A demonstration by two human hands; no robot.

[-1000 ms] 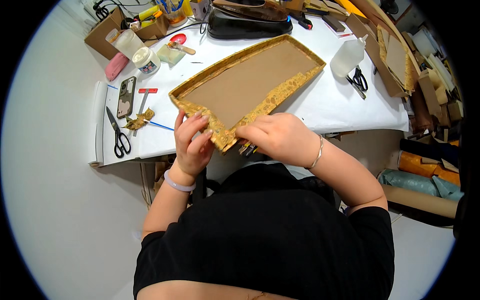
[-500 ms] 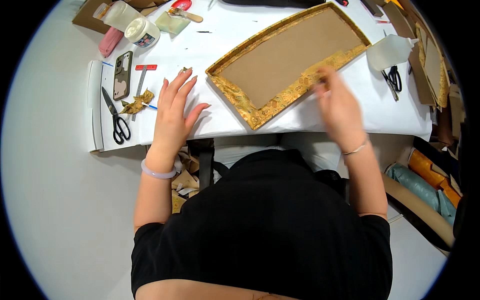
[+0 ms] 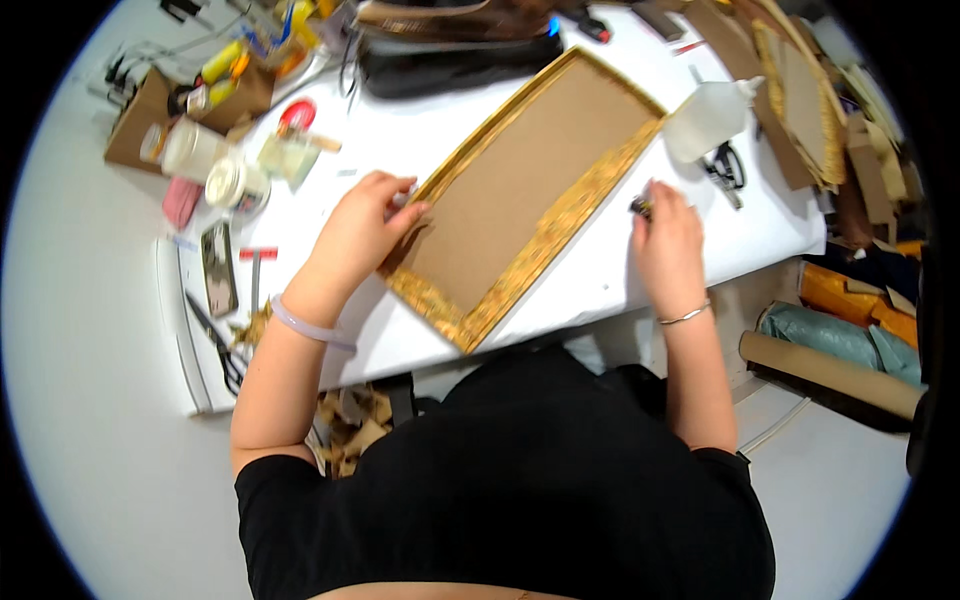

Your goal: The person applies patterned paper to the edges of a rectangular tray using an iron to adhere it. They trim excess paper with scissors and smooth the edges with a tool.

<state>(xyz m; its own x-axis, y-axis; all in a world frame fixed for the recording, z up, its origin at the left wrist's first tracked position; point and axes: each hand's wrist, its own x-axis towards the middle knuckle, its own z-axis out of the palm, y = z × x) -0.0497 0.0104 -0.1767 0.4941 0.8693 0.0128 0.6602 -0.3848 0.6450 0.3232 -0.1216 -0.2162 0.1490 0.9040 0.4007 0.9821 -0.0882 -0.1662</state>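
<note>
A shallow brown tray [image 3: 505,190] lies slanted on the table, its rim and walls covered in gold patterned fabric. My left hand [image 3: 365,222] grips its left wall, thumb and fingers bent at the edge. Right of the tray, my right hand [image 3: 670,245] is closed on a small dark object [image 3: 641,207] at the fingertips, too small and blurred to name. Above that hand stand a translucent squeeze bottle [image 3: 705,120] and black-handled scissors or snips [image 3: 730,165].
At the left lie a phone [image 3: 218,270], black scissors [image 3: 215,335], a red-topped ruler [image 3: 258,255] and fabric scraps [image 3: 252,325]. Behind them stand a white jar [image 3: 237,185] and a cardboard box [image 3: 140,125]. A black bag [image 3: 460,65] sits at the back; rolls [image 3: 835,340] lie beside the table.
My view has tilted up, showing more of the far table. My left hand has moved from open above the table onto the tray's left wall. My right hand has left the tray's right edge.
</note>
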